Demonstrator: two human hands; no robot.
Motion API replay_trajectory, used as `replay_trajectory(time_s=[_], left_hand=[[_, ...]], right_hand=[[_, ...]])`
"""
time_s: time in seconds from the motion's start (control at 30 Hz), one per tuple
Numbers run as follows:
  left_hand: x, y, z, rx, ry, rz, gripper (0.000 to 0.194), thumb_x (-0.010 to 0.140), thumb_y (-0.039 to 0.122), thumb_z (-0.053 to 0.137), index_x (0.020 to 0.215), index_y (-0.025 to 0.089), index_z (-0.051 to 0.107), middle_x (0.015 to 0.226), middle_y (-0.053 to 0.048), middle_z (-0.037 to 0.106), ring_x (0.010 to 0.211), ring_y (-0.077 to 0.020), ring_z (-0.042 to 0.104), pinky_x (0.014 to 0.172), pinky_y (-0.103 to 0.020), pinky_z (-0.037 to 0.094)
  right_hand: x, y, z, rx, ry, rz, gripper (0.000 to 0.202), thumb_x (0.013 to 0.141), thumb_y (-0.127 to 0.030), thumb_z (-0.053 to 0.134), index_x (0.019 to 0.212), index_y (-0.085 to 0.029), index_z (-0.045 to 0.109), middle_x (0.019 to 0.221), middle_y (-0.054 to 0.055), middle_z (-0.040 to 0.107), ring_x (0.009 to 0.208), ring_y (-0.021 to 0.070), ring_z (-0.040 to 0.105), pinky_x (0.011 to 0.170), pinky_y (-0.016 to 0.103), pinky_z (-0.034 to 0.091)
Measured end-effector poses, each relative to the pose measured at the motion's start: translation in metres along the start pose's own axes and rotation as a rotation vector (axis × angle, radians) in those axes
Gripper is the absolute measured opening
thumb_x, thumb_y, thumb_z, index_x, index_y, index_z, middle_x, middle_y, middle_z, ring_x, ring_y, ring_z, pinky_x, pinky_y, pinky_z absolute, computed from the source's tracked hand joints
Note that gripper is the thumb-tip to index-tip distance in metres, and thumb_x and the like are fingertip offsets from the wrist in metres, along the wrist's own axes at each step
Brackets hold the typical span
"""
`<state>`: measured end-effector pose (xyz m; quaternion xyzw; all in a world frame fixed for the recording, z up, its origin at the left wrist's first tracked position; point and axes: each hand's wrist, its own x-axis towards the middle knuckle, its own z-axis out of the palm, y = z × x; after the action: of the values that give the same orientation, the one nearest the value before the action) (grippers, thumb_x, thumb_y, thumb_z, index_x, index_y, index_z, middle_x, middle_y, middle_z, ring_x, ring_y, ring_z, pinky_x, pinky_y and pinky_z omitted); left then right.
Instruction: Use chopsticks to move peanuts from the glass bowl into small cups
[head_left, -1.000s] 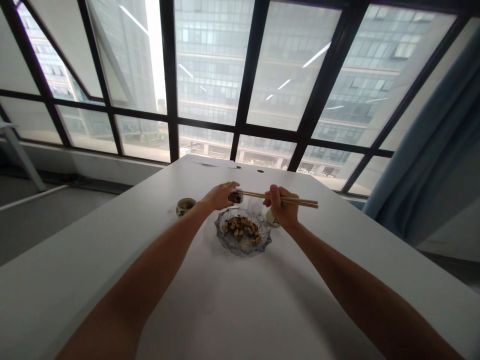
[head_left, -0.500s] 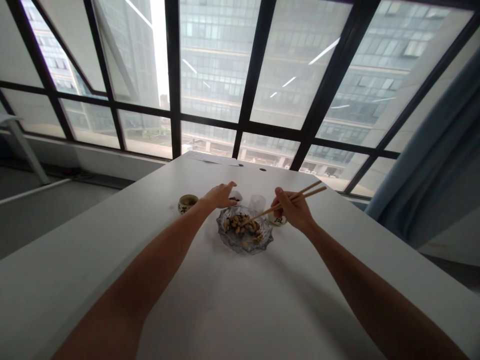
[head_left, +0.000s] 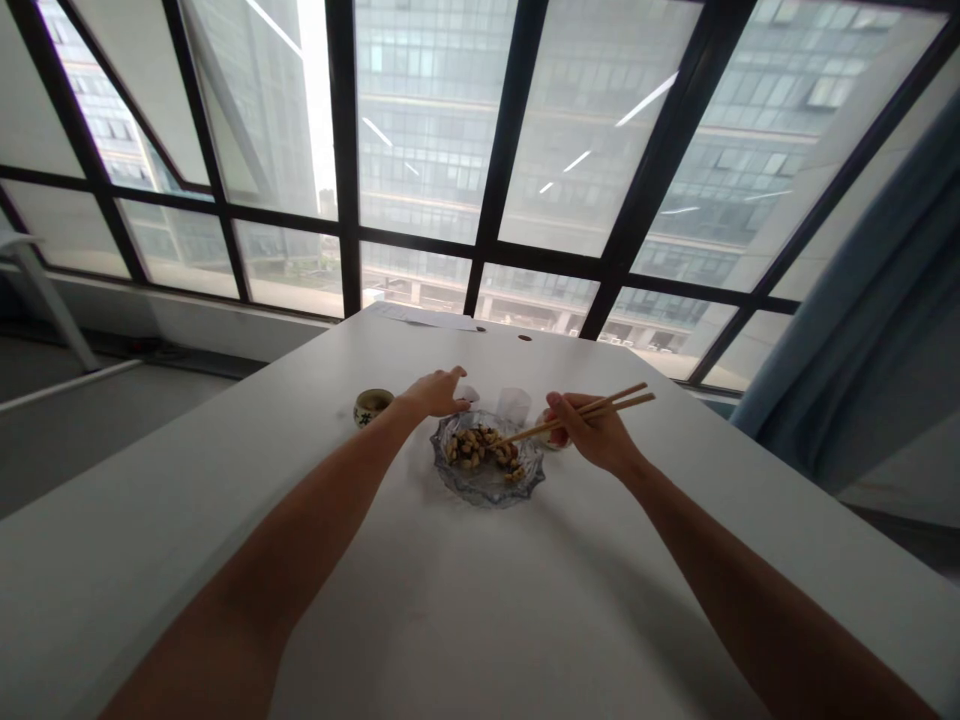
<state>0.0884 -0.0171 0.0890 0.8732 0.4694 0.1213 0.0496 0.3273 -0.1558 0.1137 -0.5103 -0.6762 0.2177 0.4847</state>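
My right hand [head_left: 589, 432] is closed around a pair of wooden chopsticks [head_left: 619, 402], whose tips reach into the brown, nut-like pieces [head_left: 472, 446] in a clear scalloped glass dish [head_left: 487, 495]. Fingers apart, my left hand [head_left: 437, 392] is at the dish's far left, beside a small whitish cup [head_left: 467, 394] that it partly hides. Whether they touch is unclear. Behind the dish stands a translucent cup [head_left: 514, 403]. A patterned cup [head_left: 551, 440] is partly covered by my right hand.
Another patterned cup [head_left: 373, 405] stands left of my left hand. White paper [head_left: 427, 318] and two dark round spots lie at the far end of the white table [head_left: 225, 480]. Beyond are windows, with a blue curtain [head_left: 862, 300] at the right.
My right hand has lowered slightly, and the chopsticks' back ends have spread further apart. Their tips have shifted a little left among the pieces. My left hand has barely moved.
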Motion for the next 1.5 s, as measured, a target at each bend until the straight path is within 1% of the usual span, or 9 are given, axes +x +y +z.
replay_trajectory(time_s=[0.2,0.27,0.33,0.47,0.6,0.73,0.87,1.1,1.5], left_hand=[[0.000,0.000,0.000,-0.005,0.004,-0.002,0.068,0.087,0.048,0.065,0.144,0.019,0.041,0.134,-0.016,0.064,0.123,-0.0322,0.062,0.100,-0.042,0.049],[0.000,0.000,0.000,-0.003,0.001,-0.006,0.068,0.087,0.048,0.065,0.144,0.019,0.041,0.134,-0.016,0.064,0.123,-0.0323,0.062,0.100,-0.042,0.049],[0.000,0.000,0.001,-0.001,-0.002,-0.006,0.067,0.088,0.048,0.064,0.144,0.020,0.041,0.135,-0.016,0.064,0.123,-0.0324,0.062,0.100,-0.042,0.049],[0.001,-0.001,0.002,0.006,-0.005,-0.005,0.067,0.088,0.047,0.063,0.145,0.018,0.040,0.136,-0.017,0.063,0.123,-0.0327,0.061,0.100,-0.042,0.049],[0.001,-0.001,0.002,0.004,-0.007,-0.004,0.067,0.088,0.047,0.064,0.145,0.019,0.041,0.136,-0.016,0.063,0.124,-0.0322,0.061,0.101,-0.042,0.048],[0.001,-0.001,0.001,-0.003,-0.003,-0.004,0.069,0.087,0.047,0.064,0.145,0.018,0.041,0.134,-0.017,0.064,0.124,-0.0329,0.061,0.101,-0.043,0.049],[0.002,-0.002,0.002,-0.006,-0.008,-0.006,0.069,0.087,0.047,0.064,0.145,0.018,0.041,0.135,-0.017,0.063,0.123,-0.0320,0.061,0.102,-0.043,0.049],[0.005,-0.005,0.006,0.002,-0.006,-0.014,0.068,0.087,0.048,0.064,0.145,0.020,0.041,0.136,-0.015,0.063,0.125,-0.0313,0.061,0.103,-0.042,0.049],[0.008,-0.008,0.008,-0.002,0.006,0.006,0.068,0.087,0.048,0.065,0.143,0.020,0.041,0.135,-0.016,0.063,0.123,-0.0314,0.061,0.101,-0.042,0.049]], right_hand=[[-0.007,-0.005,0.009,0.020,-0.230,0.028,0.053,0.075,-0.068,0.073,0.062,-0.017,0.067,0.053,0.005,0.067,0.045,0.0141,0.060,0.043,0.023,0.046],[-0.007,-0.003,0.011,-0.036,-0.202,0.005,0.053,0.076,-0.067,0.073,0.061,-0.017,0.066,0.054,0.005,0.068,0.046,0.0138,0.059,0.043,0.022,0.045],[-0.004,-0.002,0.007,-0.070,-0.092,-0.012,0.057,0.077,-0.072,0.067,0.061,-0.017,0.066,0.052,0.005,0.066,0.045,0.0134,0.058,0.042,0.022,0.044],[0.002,-0.008,-0.013,-0.069,0.035,0.043,0.068,0.076,-0.082,0.058,0.058,-0.017,0.064,0.043,0.005,0.060,0.038,0.0134,0.055,0.038,0.023,0.043],[0.000,-0.018,-0.023,-0.109,-0.088,0.094,0.071,0.075,-0.085,0.055,0.053,-0.017,0.061,0.037,0.004,0.055,0.032,0.0115,0.049,0.034,0.022,0.037],[-0.003,-0.015,-0.015,-0.159,-0.208,0.051,0.067,0.079,-0.081,0.055,0.060,-0.018,0.062,0.044,0.004,0.061,0.037,0.0123,0.053,0.038,0.022,0.041],[-0.001,-0.004,-0.010,-0.214,-0.125,-0.036,0.065,0.082,-0.079,0.053,0.062,-0.018,0.063,0.050,0.005,0.065,0.044,0.0144,0.059,0.042,0.023,0.043],[0.002,0.004,-0.012,-0.133,0.089,-0.035,0.062,0.085,-0.076,0.053,0.066,-0.018,0.064,0.050,0.005,0.063,0.044,0.0147,0.057,0.043,0.025,0.044],[0.002,0.021,0.006,-0.112,0.074,0.023,0.065,0.076,-0.081,0.058,0.063,-0.018,0.064,0.056,0.008,0.069,0.048,0.0160,0.060,0.043,0.025,0.042]])
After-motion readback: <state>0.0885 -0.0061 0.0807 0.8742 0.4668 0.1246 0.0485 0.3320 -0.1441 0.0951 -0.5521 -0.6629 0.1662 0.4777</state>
